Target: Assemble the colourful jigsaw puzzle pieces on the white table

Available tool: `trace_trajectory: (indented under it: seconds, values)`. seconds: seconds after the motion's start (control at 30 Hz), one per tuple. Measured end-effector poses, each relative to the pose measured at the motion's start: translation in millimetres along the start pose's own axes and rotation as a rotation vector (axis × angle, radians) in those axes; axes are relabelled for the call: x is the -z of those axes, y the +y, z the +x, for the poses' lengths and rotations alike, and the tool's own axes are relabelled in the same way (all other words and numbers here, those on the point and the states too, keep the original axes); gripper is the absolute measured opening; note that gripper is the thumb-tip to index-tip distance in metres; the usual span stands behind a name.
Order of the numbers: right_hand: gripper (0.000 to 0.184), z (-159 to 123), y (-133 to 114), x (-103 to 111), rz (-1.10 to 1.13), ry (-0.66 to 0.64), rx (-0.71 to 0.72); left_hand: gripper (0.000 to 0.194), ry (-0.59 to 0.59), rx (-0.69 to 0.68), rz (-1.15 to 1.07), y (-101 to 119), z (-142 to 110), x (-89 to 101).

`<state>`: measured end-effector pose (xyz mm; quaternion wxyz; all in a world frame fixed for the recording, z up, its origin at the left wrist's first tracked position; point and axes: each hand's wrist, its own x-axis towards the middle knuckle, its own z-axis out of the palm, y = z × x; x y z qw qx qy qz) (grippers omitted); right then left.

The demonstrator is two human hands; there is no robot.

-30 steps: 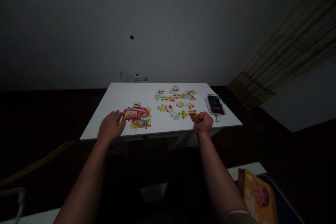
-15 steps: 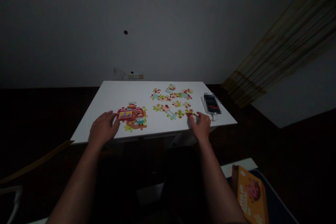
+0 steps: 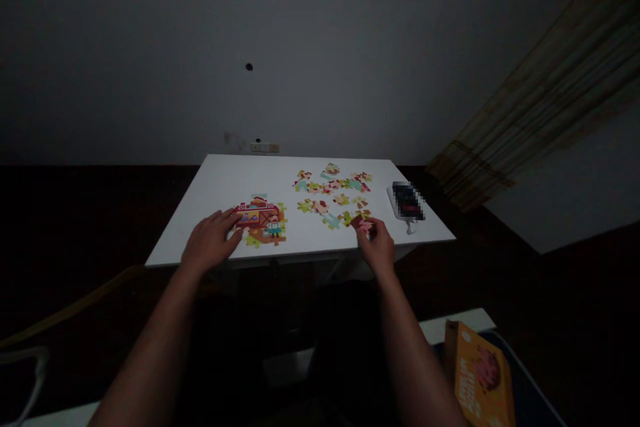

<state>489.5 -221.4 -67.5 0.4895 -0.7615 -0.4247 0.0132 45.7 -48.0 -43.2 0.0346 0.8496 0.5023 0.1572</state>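
Observation:
My left hand [image 3: 213, 240] lies at the left edge of a partly joined jigsaw puzzle [image 3: 260, 221], which shows a red stall and a small figure. Its fingers are stretched out and touch the puzzle's border. On the right, my right hand [image 3: 377, 243] pinches a brown and pink puzzle piece [image 3: 363, 224] between thumb and fingers, near the front of the table. Loose puzzle pieces [image 3: 320, 205] in green, pink and pale blue lie spread between the joined part and my right hand.
The white table [image 3: 200, 190] stands before a grey wall. A phone [image 3: 407, 200] on a white object with a cord lies at the table's right side. An orange puzzle box [image 3: 480, 373] is at the lower right, and a curtain [image 3: 500, 120] hangs on the right.
My right hand has closed on the brown and pink piece, which now shows tilted up in its fingers. My left hand stays by the joined puzzle. The whole view has shifted slightly.

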Motion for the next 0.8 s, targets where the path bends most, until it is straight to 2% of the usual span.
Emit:
trace_trajectory:
  seconds: [0.1, 0.3, 0.5, 0.67, 0.8]
  values:
    - [0.047, -8, -15, -8, 0.200, -0.057, 0.003, 0.062, 0.004, 0.013, 0.016, 4, 1, -0.4]
    - [0.049, -19, -57, -32, 0.535, -0.182, -0.093, 0.063, -0.005, 0.054, 0.046, 9, 0, 1.6]
    - [0.044, -32, -91, -55, 0.565, -0.346, -0.069, 0.063, 0.024, 0.041, -0.011, 7, -4, 3.6]
    - [0.036, -43, -105, -74, 0.511, -0.437, -0.039, 0.056, 0.075, 0.058, -0.067, 10, -2, 7.0]
    - [0.034, -45, -106, -84, 0.459, -0.437, 0.025, 0.045, 0.269, 0.084, -0.215, 23, -14, 27.5]
